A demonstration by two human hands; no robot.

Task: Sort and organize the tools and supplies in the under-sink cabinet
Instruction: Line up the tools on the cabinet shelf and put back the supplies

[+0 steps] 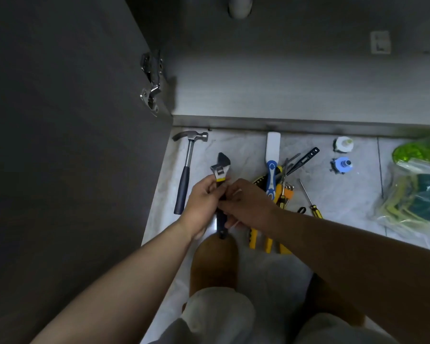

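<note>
An adjustable wrench (221, 167) with a dark handle and a yellow band is held upright over the marble floor. My left hand (204, 202) grips it just below the jaws, and my right hand (246, 204) wraps the handle lower down. A claw hammer (187, 167) lies on the floor to the left. A pile of yellow-handled tools (278, 194) and a blue-and-white scraper (272, 157) lie to the right, partly hidden by my right arm. The open cabinet's floor (283, 83) is bare.
The open cabinet door (60, 120) with its metal hinge (152, 80) stands at the left. A yellow-handled screwdriver (310, 199), two small fittings (343, 155) and plastic bags of sponges (415, 199) lie at the right. A drain pipe (240, 6) hangs above.
</note>
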